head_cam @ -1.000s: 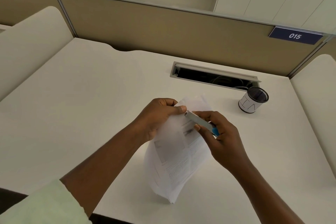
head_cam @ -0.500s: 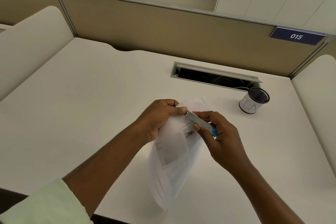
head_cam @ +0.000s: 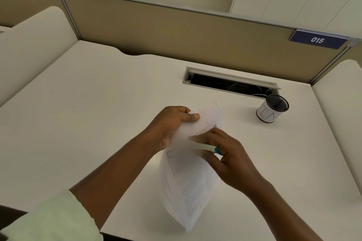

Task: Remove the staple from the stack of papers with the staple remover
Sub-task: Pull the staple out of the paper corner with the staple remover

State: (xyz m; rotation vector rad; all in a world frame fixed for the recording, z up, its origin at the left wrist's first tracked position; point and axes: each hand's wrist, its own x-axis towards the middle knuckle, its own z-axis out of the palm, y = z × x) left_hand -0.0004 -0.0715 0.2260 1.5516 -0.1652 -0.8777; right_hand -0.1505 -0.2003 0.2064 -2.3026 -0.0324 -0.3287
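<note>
Two hands are working at the centre of the frame, above a pale counter. Left hand, coming in from the lower left under a light sleeve, is pinching the upper corner of the stack of papers; thumb lying on top of the sheets, fingers curled behind them. Papers are hanging down from that grip toward the lower middle of the frame, pages fanning slightly, printed text facing up, bottom edge near the counter's front edge.

Right hand, entering from the lower right, is clenching the staple remover between thumb and fingers. Tool is showing as a pale bar with a blue end, blurred, lying across the papers just below the pinched corner. Whether its tip is touching the staple is unclear; staple itself too small and blurred to make out.

Right of centre, a black mesh cup with a white label is standing upright, well apart from the hands, just beside an open cable slot in the counter. Blue plate reading 015 is sitting on the partition, upper right.
</note>
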